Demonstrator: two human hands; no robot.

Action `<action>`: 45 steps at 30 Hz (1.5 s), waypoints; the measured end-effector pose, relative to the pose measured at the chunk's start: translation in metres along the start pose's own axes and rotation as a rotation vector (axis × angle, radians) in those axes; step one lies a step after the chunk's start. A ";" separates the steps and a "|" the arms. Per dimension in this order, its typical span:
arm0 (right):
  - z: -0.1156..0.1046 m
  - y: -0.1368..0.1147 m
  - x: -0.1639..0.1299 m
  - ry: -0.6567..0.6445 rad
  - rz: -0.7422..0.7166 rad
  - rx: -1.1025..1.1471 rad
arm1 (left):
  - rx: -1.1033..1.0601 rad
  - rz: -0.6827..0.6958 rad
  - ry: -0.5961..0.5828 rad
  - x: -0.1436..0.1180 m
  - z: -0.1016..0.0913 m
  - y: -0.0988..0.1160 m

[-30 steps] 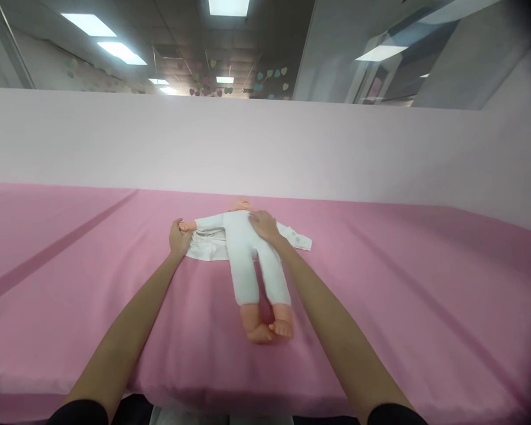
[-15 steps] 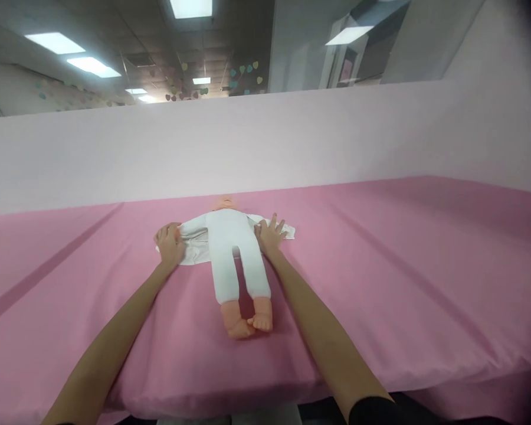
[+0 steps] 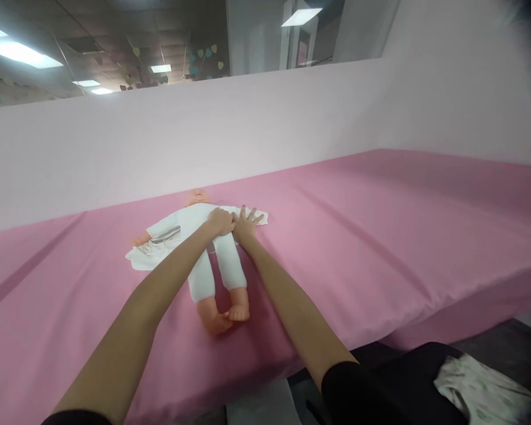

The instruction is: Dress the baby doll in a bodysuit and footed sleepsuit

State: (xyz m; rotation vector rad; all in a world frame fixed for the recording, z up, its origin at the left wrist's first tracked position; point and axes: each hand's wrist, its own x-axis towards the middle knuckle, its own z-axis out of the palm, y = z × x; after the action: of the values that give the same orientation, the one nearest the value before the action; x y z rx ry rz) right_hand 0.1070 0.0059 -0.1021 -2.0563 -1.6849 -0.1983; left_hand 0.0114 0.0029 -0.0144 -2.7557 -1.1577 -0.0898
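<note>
A baby doll (image 3: 194, 218) in a white body lies on its back on the pink bed cover, its bare feet towards me. Beneath it a thin white garment (image 3: 150, 255) is spread, showing past both sides of the doll. My left hand (image 3: 221, 222) reaches across the doll's torso, fingers curled in; what is in them, if anything, is hidden. Right beside it, my right hand (image 3: 246, 226) has its fingers spread over the garment and the doll's arm on the right side, the thumb close against my left hand.
The pink cover (image 3: 336, 248) stretches to both sides, with a low white wall (image 3: 159, 141) behind it and another at the right. A patterned pale cloth (image 3: 478, 383) lies over something dark at the lower right, below the bed's edge.
My left hand has left the doll's hand and garment at the left and moved right, to beside my right hand. The right hand stays at the doll's right side. The view has turned right.
</note>
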 end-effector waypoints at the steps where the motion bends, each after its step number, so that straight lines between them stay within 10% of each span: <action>1: 0.000 0.000 0.000 0.025 -0.001 0.003 | 0.009 -0.013 -0.003 0.000 0.001 -0.003; 20: -0.011 0.012 0.001 0.050 0.345 0.244 | 0.059 -0.252 -0.021 -0.003 -0.005 -0.025; 34: -0.006 0.020 0.004 0.048 0.174 0.312 | 0.001 -0.149 0.097 0.029 0.042 -0.019; 45: -0.011 0.021 0.003 0.004 0.239 0.285 | 0.002 -0.177 0.105 0.025 0.040 -0.032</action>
State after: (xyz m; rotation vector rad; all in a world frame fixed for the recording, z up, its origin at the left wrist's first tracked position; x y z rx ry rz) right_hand 0.1298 0.0009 -0.0964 -2.0135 -1.3594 0.1101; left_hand 0.0058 0.0488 -0.0477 -2.6058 -1.3678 -0.2503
